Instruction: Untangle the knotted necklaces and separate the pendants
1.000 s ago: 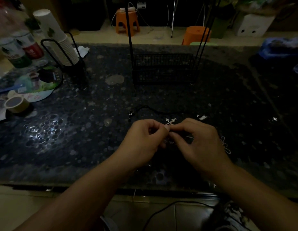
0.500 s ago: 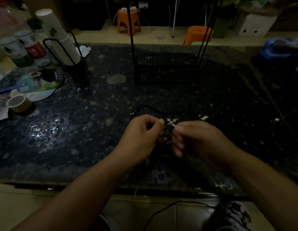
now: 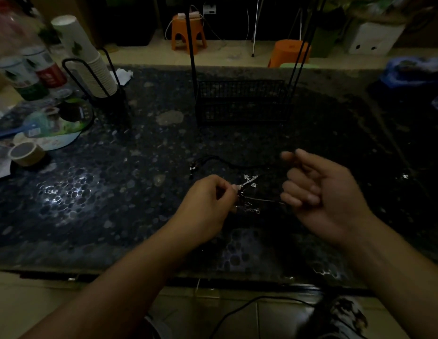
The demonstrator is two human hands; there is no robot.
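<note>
Over the dark pebbled worktop (image 3: 95, 192) we see the left hand (image 3: 208, 206) pinching the tangled necklaces (image 3: 247, 204) just below the silver cross pendant (image 3: 251, 181), while the right hand (image 3: 328, 194) hovers beside them, palm up, fingers loosely curled, a thin chain reaching toward its fingertips.

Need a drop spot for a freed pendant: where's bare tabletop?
Bare stone between the tape roll and the left hand, and right of the right hand toward the table edge. Crowded: far-left corner by the paper cups; necklace tangle between the hands.
</note>
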